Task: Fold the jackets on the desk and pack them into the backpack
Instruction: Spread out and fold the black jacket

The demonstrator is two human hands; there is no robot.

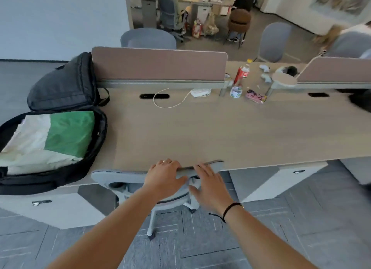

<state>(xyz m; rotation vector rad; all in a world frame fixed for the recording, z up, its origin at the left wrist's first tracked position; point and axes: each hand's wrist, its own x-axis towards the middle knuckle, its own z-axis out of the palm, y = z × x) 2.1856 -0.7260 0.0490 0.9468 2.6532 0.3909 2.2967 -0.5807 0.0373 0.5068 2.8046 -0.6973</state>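
A: Where do the big things sit, taken from the hands?
B: The table (200, 132) spreads from ten o'clock to two o'clock beyond them. The backpack (60, 84) lies open at its left end, at about ten o'clock and well apart from both hands. A folded green and white jacket (50, 136) fills its lower half.

A: And the hands themselves?
B: Both are on the top edge of a grey chair (156, 176) pushed in at the near side of the table. The left hand (164, 175) curls its fingers over the backrest; a ring shows on one finger. The right hand (210, 184) lies just beside it with fingers spread and fairly straight, though it is blurred. A black cord circles that wrist.

A: The room?
B: Grey patterned floor, a pinkish divider screen (158, 63) at twelve o'clock, more chairs and seated people further back.

A: Smaller things?
B: At one o'clock, a white charger with cable (199, 92), a cola bottle (245, 70), a roll of tape (235, 92) and a pink wrapper (255, 96).
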